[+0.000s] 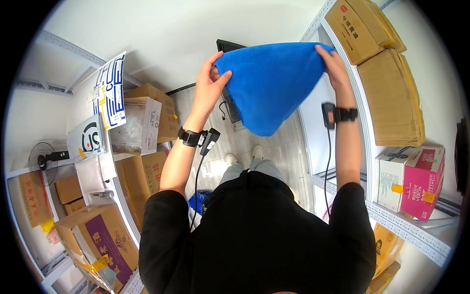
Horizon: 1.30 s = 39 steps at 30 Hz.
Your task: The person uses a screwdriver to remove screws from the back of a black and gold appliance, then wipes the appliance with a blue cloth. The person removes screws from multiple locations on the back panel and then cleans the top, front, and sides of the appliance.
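Note:
A blue cloth (274, 83) hangs between my two raised hands, its top edge stretched almost straight and its lower part drooping to a rounded point. My left hand (211, 81) pinches its upper left corner, with the thumb on the near side. At the upper right corner my right hand (334, 66) grips the cloth, fingers partly hidden behind it. Both wrists wear a black strap with a small cabled device. Behind the cloth stands a dark flat panel (226, 46), mostly covered, so I cannot tell what it is.
Metal shelving stands on both sides. Cardboard boxes (100, 245) fill the left racks, with a small fan (44, 158) and a white bag (110, 90) there. On the right are brown cartons (391, 98) and a pink-and-white box (416, 181). A blue bag (198, 201) lies on the floor.

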Tool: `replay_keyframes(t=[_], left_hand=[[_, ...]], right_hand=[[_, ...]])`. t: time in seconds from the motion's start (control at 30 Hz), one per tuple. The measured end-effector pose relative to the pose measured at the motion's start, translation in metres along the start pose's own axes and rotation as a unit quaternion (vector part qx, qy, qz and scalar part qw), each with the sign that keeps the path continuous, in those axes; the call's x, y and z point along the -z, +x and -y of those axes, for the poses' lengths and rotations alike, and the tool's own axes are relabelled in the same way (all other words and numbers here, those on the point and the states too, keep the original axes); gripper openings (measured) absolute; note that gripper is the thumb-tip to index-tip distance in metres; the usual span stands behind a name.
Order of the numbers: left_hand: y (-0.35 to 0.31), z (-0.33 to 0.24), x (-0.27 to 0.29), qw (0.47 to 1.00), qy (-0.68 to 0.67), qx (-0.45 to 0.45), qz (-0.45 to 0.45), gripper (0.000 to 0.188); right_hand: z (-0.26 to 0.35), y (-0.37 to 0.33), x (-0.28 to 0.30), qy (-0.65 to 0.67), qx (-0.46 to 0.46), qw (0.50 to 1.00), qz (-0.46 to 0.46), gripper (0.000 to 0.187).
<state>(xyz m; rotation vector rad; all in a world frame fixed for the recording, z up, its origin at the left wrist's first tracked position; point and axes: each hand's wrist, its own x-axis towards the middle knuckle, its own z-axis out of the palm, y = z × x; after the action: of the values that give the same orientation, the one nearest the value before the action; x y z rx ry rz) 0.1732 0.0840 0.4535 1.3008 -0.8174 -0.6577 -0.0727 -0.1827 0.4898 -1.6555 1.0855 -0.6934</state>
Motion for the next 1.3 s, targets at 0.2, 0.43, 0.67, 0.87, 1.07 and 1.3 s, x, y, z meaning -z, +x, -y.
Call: replay_keyframes(t=[0.2,0.43,0.67,0.87,1.07,1.3], left_hand=[[-0.027,0.046,0.003,0.953,0.294,-0.046,0.051,0.075],[-0.052,0.069,0.003,0.968,0.219,0.055,0.106,0.088],[-0.059,0.075,0.003,0.955,0.282,0.084,0.045,0.076],[-0.06,0.063,-0.006,0.947,0.312,0.063,0.049,0.082],[-0.061,0.067,-0.012,0.955,0.295,0.023,0.006,0.067],[-0.06,0.076,-0.01,0.956,0.292,0.035,-0.009,0.059]], right_hand=[[-0.023,-0.023,-0.069,-0.334,0.301,0.893,-0.013,0.055],[-0.05,-0.06,-0.151,-0.397,0.319,0.857,0.075,0.065],[-0.042,-0.095,-0.2,-0.356,0.399,0.837,0.112,0.056],[-0.047,-0.084,-0.163,-0.334,0.417,0.839,0.103,0.042],[-0.06,-0.058,-0.115,-0.367,0.393,0.841,0.057,0.036],[-0.085,-0.016,-0.049,-0.357,0.399,0.845,0.006,0.031]])
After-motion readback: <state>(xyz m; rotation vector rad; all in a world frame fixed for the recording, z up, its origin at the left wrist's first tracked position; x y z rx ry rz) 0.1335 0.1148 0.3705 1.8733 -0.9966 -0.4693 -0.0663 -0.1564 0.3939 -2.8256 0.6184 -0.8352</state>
